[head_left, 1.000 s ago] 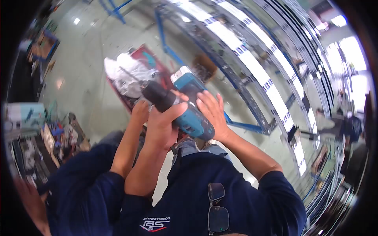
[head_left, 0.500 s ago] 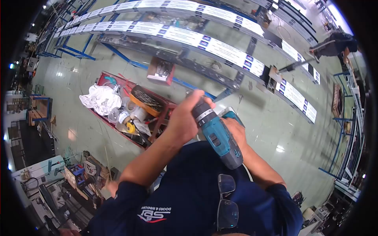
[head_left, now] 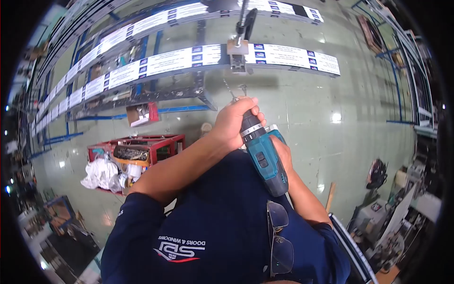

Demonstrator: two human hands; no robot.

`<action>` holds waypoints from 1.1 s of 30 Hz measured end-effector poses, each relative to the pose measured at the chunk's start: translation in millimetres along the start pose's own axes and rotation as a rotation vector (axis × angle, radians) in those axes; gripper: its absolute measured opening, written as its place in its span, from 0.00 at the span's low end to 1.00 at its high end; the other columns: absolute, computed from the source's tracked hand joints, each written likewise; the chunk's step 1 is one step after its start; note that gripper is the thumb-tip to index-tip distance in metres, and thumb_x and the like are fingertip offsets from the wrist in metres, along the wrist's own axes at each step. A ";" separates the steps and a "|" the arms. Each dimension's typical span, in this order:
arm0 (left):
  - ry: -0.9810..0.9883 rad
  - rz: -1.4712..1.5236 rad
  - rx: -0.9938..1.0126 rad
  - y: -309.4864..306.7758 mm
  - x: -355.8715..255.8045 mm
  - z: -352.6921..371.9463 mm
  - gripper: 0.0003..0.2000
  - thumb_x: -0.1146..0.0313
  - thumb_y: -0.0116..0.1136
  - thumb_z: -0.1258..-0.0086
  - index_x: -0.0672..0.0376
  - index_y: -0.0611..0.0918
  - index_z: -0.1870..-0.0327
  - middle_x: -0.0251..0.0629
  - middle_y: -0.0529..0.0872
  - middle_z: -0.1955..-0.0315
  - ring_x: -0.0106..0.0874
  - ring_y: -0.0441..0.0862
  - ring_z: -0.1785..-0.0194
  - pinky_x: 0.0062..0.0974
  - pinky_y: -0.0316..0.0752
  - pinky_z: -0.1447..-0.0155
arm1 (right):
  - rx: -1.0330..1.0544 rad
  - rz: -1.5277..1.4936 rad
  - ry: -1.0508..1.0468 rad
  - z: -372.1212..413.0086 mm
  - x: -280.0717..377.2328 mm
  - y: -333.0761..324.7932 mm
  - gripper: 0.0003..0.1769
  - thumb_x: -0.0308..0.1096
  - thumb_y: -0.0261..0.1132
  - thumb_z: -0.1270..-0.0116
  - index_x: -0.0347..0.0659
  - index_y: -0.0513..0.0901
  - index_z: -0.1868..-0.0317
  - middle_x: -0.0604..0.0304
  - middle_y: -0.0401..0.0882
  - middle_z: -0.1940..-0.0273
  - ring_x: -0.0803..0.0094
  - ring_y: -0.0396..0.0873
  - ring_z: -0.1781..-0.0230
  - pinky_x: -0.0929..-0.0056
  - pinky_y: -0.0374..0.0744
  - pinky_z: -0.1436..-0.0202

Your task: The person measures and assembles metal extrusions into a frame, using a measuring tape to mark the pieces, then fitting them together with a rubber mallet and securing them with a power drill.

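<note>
A teal and black cordless drill (head_left: 266, 161) is held in front of my chest, nose pointing away from me. My left hand (head_left: 232, 124) is wrapped round its chuck end. A thin drill bit (head_left: 227, 86) sticks out beyond those fingers. My right hand (head_left: 283, 154) is closed round the drill's handle, partly hidden behind the drill body. Past the bit lies a long bar with white labelled film (head_left: 279, 56), and a clamp (head_left: 238, 49) sits on it over a block and a dark section.
A red tool crate (head_left: 165, 138) with a white cloth and tape rolls stands on the floor at left. Near it, a small red box (head_left: 142, 115) sits below a blue and dark metal rack (head_left: 203, 97). A second film-covered bar (head_left: 184, 13) runs behind.
My view has turned and moved nearer the clamp, which now stands straight ahead. The crate appears further left. Both hands keep the drill, and its bit now shows beyond my left hand.
</note>
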State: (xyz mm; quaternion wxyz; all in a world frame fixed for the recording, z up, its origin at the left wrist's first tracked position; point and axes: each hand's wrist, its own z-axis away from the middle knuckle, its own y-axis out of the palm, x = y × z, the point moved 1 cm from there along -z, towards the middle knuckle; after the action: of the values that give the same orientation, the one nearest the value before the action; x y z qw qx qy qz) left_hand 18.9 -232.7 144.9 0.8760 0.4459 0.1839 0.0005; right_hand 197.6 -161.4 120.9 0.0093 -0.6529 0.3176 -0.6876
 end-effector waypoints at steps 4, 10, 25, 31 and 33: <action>-0.147 -0.069 0.020 8.7 -1.0 -31.6 0.07 0.71 0.61 0.28 0.54 0.75 0.66 0.33 0.79 0.75 0.31 0.81 0.69 0.36 0.82 0.59 | -0.165 0.145 -0.081 -4.4 -3.5 -5.1 0.18 0.26 0.71 0.45 0.35 0.80 0.52 0.51 0.80 0.65 0.52 0.82 0.66 0.61 0.79 0.61; -0.382 -0.270 0.080 -12.2 -39.8 -67.1 0.14 0.60 0.66 0.27 0.58 0.77 0.54 0.37 0.83 0.64 0.32 0.84 0.60 0.36 0.83 0.50 | -0.236 0.171 0.191 -24.0 14.4 18.7 0.23 0.26 0.71 0.44 0.35 0.82 0.46 0.51 0.84 0.60 0.57 0.85 0.62 0.66 0.82 0.56; 0.524 -1.937 0.168 -88.6 -161.1 -187.9 0.64 0.44 0.81 0.55 0.57 0.50 0.19 0.52 0.53 0.21 0.48 0.48 0.17 0.62 0.36 0.20 | -0.331 0.070 0.441 -96.3 5.7 45.7 0.21 0.24 0.71 0.40 0.36 0.82 0.45 0.60 0.86 0.59 0.79 0.80 0.62 0.75 0.80 0.52; 0.455 -1.953 0.162 -91.9 -159.3 -187.8 0.63 0.46 0.81 0.52 0.56 0.49 0.19 0.53 0.57 0.23 0.50 0.48 0.17 0.60 0.35 0.19 | -0.294 0.070 0.360 -104.0 -5.6 50.6 0.24 0.24 0.72 0.42 0.37 0.81 0.44 0.59 0.86 0.59 0.77 0.80 0.61 0.75 0.80 0.51; 0.455 -1.963 0.156 -92.3 -158.7 -187.6 0.63 0.47 0.81 0.52 0.56 0.49 0.19 0.54 0.58 0.23 0.51 0.48 0.18 0.59 0.34 0.19 | -0.282 0.082 0.407 -104.9 -4.7 51.1 0.24 0.23 0.72 0.43 0.37 0.81 0.44 0.59 0.86 0.59 0.76 0.81 0.61 0.74 0.80 0.50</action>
State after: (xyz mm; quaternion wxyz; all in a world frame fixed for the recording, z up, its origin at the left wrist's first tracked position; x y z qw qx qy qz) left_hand -204.6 -168.0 23.6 0.4019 0.1428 0.6317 -0.6473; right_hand 82.9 -155.6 99.4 -0.1182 -0.4825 0.4320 -0.7528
